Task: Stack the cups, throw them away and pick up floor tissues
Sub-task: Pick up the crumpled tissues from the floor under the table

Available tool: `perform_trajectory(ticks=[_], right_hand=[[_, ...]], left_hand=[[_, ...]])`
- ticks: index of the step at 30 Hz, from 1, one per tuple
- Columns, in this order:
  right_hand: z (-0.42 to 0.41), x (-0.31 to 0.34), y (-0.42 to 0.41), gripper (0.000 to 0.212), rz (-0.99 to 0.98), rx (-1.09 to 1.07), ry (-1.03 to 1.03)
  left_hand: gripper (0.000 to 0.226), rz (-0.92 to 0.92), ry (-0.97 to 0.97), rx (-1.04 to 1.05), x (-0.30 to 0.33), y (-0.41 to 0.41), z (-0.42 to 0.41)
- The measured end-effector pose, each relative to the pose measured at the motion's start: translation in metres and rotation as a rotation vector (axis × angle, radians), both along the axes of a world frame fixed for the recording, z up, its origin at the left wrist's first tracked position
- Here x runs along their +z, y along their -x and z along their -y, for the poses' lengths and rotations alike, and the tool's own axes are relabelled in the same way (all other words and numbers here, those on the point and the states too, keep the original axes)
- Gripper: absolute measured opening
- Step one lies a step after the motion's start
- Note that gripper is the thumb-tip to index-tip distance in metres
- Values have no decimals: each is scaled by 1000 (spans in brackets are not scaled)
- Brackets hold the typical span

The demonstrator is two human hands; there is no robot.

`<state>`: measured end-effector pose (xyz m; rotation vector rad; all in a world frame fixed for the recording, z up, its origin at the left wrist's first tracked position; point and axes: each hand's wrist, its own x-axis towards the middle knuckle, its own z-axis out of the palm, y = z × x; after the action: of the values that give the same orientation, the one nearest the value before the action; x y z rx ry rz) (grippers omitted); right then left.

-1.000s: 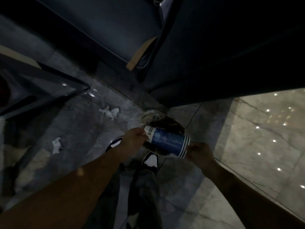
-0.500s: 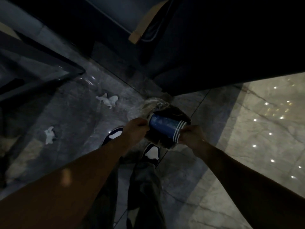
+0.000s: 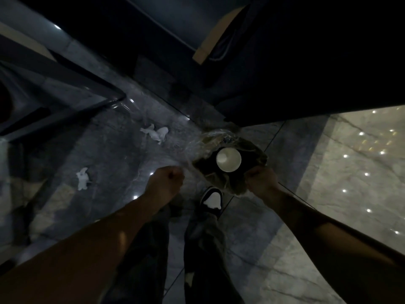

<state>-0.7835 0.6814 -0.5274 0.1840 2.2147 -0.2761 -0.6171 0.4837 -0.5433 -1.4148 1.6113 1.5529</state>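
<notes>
Cups [image 3: 228, 159] no longer held sideways between hands: now dropped upright into plastic bag [image 3: 254, 150], white inside seen from above. Left hand [image 3: 166, 179] clenched on bag's clear edge. Right hand [image 3: 260, 179] closed on bag's near edge. Tissues [image 3: 156, 133] seen on floor [image 3: 350, 194], well apart from bag.

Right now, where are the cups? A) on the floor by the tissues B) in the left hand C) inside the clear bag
C: the cups sit mouth-up inside the clear bag, whose edge the right hand grips; the left hand is a fist holding no cup.
</notes>
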Motion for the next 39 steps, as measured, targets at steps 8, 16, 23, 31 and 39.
perform_trajectory(ticks=[8, 16, 23, 31, 39], right_hand=[[24, 31, -26, 12, 5, 171, 25], [85, 55, -34, 14, -31, 297, 137], [140, 75, -44, 20, -96, 582, 205], [164, 87, -62, 19, -27, 928, 258], [184, 76, -119, 16, -89, 1132, 195]], left_hand=[[23, 25, 54, -102, 41, -14, 20], [30, -82, 88, -88, 69, -19, 70], [14, -49, 237, 19, 86, -44, 87], [17, -108, 284, 252, 105, -100, 85], [28, -2, 406, 257, 97, -205, 88]])
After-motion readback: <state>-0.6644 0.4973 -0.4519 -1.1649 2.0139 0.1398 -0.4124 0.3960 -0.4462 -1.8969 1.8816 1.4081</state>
